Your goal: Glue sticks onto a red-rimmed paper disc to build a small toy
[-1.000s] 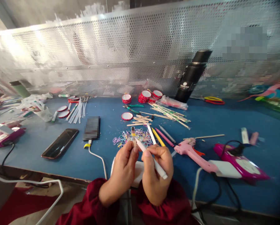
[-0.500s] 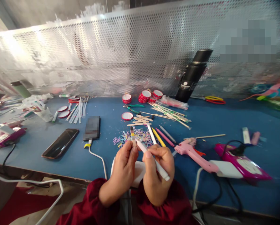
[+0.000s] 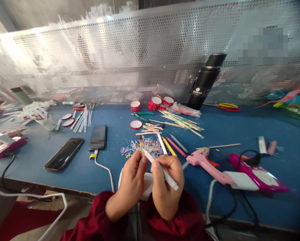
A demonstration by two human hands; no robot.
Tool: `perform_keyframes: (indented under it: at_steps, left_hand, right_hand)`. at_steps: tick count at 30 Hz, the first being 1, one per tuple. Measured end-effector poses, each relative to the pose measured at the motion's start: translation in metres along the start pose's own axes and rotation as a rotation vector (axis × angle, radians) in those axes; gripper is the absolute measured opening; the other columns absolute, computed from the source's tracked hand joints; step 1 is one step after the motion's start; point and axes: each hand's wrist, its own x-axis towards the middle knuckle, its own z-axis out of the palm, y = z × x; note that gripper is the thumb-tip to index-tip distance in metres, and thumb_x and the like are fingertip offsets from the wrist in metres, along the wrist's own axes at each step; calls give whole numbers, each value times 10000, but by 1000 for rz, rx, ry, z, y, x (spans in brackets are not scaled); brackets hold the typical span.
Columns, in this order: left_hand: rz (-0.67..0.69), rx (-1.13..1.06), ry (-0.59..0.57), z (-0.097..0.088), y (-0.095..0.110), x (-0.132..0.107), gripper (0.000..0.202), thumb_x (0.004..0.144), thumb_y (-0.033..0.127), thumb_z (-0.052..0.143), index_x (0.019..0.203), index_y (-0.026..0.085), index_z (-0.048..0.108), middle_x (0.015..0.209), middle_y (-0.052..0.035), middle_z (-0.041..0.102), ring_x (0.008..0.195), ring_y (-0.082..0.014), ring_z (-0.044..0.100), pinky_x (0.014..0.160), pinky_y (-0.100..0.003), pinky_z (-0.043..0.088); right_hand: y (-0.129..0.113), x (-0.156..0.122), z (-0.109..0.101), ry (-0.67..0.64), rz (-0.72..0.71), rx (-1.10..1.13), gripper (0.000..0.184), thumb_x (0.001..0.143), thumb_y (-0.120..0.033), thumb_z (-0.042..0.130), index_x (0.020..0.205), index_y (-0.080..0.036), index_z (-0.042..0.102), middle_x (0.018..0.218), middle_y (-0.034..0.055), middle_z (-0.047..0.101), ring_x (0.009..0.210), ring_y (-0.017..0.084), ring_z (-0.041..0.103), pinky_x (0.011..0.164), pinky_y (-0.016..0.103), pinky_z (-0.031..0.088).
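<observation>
Our left fingers (image 3: 140,168) pinch a banded stick (image 3: 141,142), our right fingers (image 3: 158,171) grip a white pen (image 3: 172,181)! Off left, a white cup (image 3: 48,123) holds slim pieces (image 3: 42,113).

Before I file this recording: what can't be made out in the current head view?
In the head view:
Dark-tipped stick: lower end, hidden by the left hand.
White pen: whether its tip touches the stick, too small.
White object below: full outline, hidden by that hand and the right hand.
Black bottle: lettering, too small.
Green item: cut off by the right edge.
</observation>
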Motion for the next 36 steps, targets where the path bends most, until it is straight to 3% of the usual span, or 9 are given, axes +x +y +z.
perform_keyframes:
  at_steps: [4, 9, 14, 29, 36]
  left_hand:
    - [10, 4, -14, 0, 0, 0, 311, 1077, 459, 470, 915, 214, 572, 834, 2, 550, 736, -141, 452, 679, -257, 386]
    - [9, 23, -3, 1, 2, 0, 330, 1076, 455, 479, 864, 211, 544, 798, 11, 529, 734, -142, 441, 685, -260, 379]
    - [9, 10, -14, 1, 3, 0, 312, 1081, 451, 468, 896, 213, 549, 808, 17, 515, 719, -136, 419, 664, -259, 366]
    - [7, 10, -3, 1, 2, 0, 327, 1079, 447, 475, 853, 216, 524, 780, 18, 507, 728, -143, 429, 667, -265, 360]
    - [7, 21, -4, 1, 5, 1, 313, 1080, 443, 467, 879, 215, 543, 791, 19, 507, 700, -139, 405, 649, -262, 366]
  right_hand:
    - [0, -1, 0, 38, 15, 28, 62, 989, -235, 606, 926, -235, 601, 855, -25, 598, 765, 128, 604, 707, 270, 494]
    - [-2, 1, 0, -19, -24, 12, 81, 984, -221, 604, 904, -227, 594, 841, -28, 599, 772, 120, 598, 708, 248, 497]
    - [0, 1, 0, 34, 0, 7, 64, 987, -225, 605, 923, -229, 601, 856, -28, 603, 750, 112, 590, 688, 244, 491]
    - [-1, 1, -1, -21, -20, 12, 76, 989, -226, 599, 914, -229, 588, 841, -33, 597, 760, 102, 599, 697, 216, 505]
    - [-1, 0, 0, 25, -3, 10, 51, 986, -226, 603, 936, -234, 600, 859, -32, 606, 753, 104, 596, 688, 222, 506]
